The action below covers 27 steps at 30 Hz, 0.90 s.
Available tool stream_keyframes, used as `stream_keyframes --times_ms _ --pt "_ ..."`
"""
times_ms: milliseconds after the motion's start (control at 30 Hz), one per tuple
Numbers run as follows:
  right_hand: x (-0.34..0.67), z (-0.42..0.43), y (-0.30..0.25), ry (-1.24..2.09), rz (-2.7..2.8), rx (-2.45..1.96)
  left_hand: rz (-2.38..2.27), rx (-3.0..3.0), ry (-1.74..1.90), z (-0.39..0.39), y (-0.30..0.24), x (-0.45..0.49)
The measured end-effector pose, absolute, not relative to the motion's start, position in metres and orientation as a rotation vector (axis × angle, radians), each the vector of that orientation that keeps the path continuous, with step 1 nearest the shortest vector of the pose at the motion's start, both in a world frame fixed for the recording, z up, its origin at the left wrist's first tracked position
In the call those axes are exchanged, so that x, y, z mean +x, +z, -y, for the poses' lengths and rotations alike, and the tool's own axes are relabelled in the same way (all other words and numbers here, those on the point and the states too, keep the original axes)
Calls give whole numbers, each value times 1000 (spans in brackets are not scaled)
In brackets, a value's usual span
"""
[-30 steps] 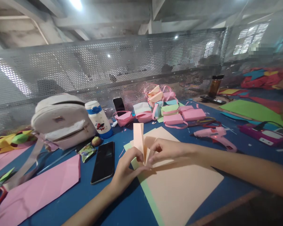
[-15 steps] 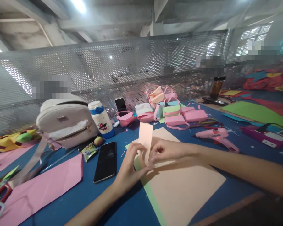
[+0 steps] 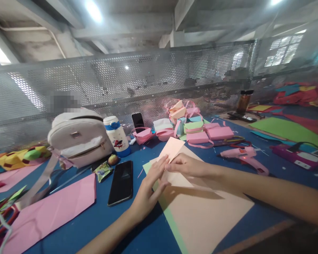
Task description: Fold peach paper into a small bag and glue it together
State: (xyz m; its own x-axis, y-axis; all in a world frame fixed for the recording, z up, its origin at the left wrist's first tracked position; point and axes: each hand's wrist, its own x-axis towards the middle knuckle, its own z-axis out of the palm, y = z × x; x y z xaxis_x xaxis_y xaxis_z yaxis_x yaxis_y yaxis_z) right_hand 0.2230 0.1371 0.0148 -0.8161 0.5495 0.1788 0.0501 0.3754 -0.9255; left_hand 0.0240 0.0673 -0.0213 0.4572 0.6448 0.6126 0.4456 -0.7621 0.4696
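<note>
Between my two hands a folded piece of peach paper (image 3: 173, 147) stands tilted to the right. My left hand (image 3: 153, 183) rests its fingers against the paper's left side, with the thumb stretched apart. On the other side, my right hand (image 3: 187, 165) has its fingers curled and pinches the paper's edge; part of the paper is hidden behind it. Underneath lie large peach sheets (image 3: 209, 215), stacked over a green sheet (image 3: 172, 225) whose edge shows along the left. The hands cast a shadow on the top sheet.
A black phone (image 3: 121, 183) and pink paper (image 3: 60, 208) lie to the left, before a white backpack (image 3: 81, 137) and a bottle (image 3: 117, 137). Small paper bags (image 3: 197, 137) stand behind. A pink glue gun (image 3: 243, 155) and purple power strip (image 3: 298, 155) are on the right.
The folded peach paper has gone from upright to leaning right. My right hand has risen slightly along it, and my left fingers have straightened against its side.
</note>
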Motion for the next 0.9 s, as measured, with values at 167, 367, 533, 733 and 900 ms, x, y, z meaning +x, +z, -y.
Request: stream_keyframes --times_ms 167,367,533,733,900 --pt "221 -138 15 1542 2187 -498 -880 2652 1138 -74 -20 16" --pt "220 -128 19 1710 2089 -428 -887 2971 1109 -75 -14 11" --pt "221 -123 25 1808 2086 -393 -902 3142 1211 -71 -8 13" --pt "223 -129 20 1863 2134 -328 -899 3277 1159 -66 -4 14" --pt "224 -128 21 1772 2194 -322 -914 3287 1168 -65 -4 16"
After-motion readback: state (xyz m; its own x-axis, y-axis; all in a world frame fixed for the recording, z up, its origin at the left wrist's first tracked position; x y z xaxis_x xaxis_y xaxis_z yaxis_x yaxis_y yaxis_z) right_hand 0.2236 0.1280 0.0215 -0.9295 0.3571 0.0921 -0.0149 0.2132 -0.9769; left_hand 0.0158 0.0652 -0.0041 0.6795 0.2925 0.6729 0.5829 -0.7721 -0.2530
